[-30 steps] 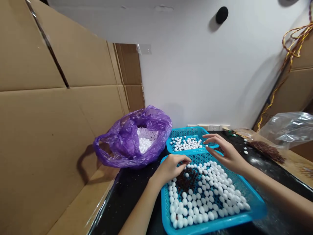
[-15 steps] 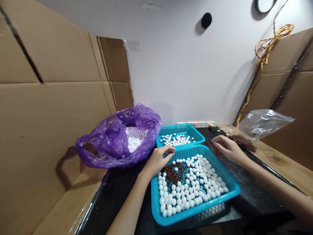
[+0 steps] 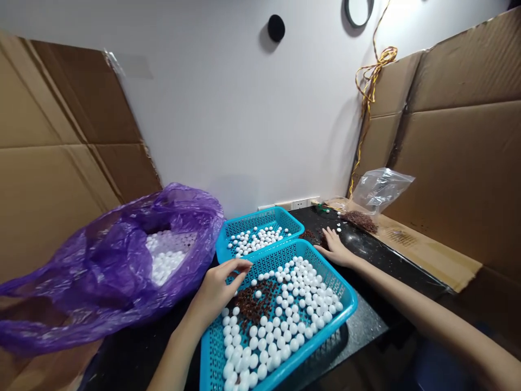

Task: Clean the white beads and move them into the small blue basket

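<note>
A blue mesh tray (image 3: 345, 297) in front of me holds several white balls and a patch of dark brown bits (image 3: 256, 301). My left hand (image 3: 220, 287) rests at the tray's left edge with curled fingers, its fingertips over the near rim. My right hand (image 3: 336, 247) lies flat, fingers stretched out, on the black tabletop beside the tray's far right corner, touching a small pile of brown bits (image 3: 313, 237). A second blue tray (image 3: 241, 222) with white balls stands behind the first.
A purple plastic bag (image 3: 109, 266) full of white balls sits at the left. A clear bag (image 3: 378, 187) with more brown bits (image 3: 360, 220) lies at the right on cardboard. Cardboard sheets (image 3: 459, 152) line both sides. A few white balls (image 3: 339, 224) lie loose on the table.
The view has swung to the right. My right hand has moved from above the front tray out to the tabletop beyond its right corner and flattened. My left hand stays at the tray's left edge.
</note>
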Action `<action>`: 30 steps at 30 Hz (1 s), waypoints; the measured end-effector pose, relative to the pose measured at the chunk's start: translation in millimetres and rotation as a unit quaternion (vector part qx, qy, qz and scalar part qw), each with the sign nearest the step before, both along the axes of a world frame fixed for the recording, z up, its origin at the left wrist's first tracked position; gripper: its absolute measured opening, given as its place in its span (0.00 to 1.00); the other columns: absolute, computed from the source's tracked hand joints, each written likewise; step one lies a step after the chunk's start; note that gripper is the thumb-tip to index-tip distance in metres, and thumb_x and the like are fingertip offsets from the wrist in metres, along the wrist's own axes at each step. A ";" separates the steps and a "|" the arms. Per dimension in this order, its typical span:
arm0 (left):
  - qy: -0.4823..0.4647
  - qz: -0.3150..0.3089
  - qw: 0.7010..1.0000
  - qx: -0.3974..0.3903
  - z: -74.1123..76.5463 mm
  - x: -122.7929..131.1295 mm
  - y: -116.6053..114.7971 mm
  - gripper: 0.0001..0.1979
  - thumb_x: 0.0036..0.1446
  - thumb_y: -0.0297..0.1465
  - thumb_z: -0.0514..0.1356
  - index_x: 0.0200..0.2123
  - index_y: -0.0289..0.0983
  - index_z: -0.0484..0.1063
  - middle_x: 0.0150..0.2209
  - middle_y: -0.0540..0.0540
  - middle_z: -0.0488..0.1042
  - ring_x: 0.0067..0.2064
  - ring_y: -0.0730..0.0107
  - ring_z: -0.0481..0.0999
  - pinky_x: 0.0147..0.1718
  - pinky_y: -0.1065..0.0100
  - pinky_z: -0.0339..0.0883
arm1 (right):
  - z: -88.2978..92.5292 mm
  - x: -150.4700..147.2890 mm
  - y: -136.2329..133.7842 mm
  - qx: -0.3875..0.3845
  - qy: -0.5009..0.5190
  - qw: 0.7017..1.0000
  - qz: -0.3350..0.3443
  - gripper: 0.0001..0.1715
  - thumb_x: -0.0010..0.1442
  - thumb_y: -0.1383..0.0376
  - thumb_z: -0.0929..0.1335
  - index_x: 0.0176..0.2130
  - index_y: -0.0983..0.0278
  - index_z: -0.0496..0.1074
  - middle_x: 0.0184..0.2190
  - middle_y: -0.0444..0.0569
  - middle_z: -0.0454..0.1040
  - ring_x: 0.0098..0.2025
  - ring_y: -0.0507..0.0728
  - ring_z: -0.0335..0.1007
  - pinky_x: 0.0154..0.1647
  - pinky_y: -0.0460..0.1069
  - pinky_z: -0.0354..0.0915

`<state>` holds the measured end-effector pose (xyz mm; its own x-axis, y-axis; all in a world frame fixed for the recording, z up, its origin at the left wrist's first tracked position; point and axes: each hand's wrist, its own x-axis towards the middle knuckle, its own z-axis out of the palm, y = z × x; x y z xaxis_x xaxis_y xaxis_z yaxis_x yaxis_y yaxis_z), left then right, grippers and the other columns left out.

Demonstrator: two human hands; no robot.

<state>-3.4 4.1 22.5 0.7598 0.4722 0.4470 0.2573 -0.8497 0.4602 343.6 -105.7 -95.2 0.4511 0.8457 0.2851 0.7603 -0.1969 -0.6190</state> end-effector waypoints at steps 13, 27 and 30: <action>0.002 0.003 1.000 0.018 -7.5 -0.8 9.7 0.08 0.57 0.34 0.55 0.36 0.42 0.74 0.37 0.52 0.78 0.39 0.67 0.78 0.40 0.70 0.71 | 13.1 -3.7 65.5 0.027 -0.059 0.996 0.063 0.31 0.59 0.55 0.65 0.57 0.70 0.62 0.56 0.63 0.63 0.60 0.65 0.55 0.58 0.59 0.53; 0.009 -0.009 1.000 0.014 -11.3 0.7 11.8 0.07 0.58 0.32 0.55 0.36 0.43 0.73 0.37 0.53 0.77 0.40 0.69 0.77 0.41 0.71 0.70 | 26.3 -15.2 63.6 -0.003 -0.143 0.988 0.050 0.05 0.61 0.67 0.64 0.34 0.65 0.68 0.37 0.51 0.71 0.39 0.56 0.65 0.38 0.48 0.59; 0.012 -0.010 1.000 0.012 -11.6 0.2 12.5 0.07 0.58 0.32 0.55 0.36 0.43 0.73 0.37 0.54 0.77 0.40 0.70 0.77 0.40 0.71 0.69 | 26.5 -14.5 61.3 -0.011 -0.146 0.989 0.034 0.07 0.62 0.65 0.63 0.32 0.63 0.67 0.32 0.48 0.72 0.34 0.54 0.67 0.32 0.45 0.56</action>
<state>-3.2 16.5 10.9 0.7798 0.4455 0.4398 0.2505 -0.8659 0.4329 329.1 -44.4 -68.7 0.2941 0.8785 0.3765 0.9181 -0.1502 -0.3668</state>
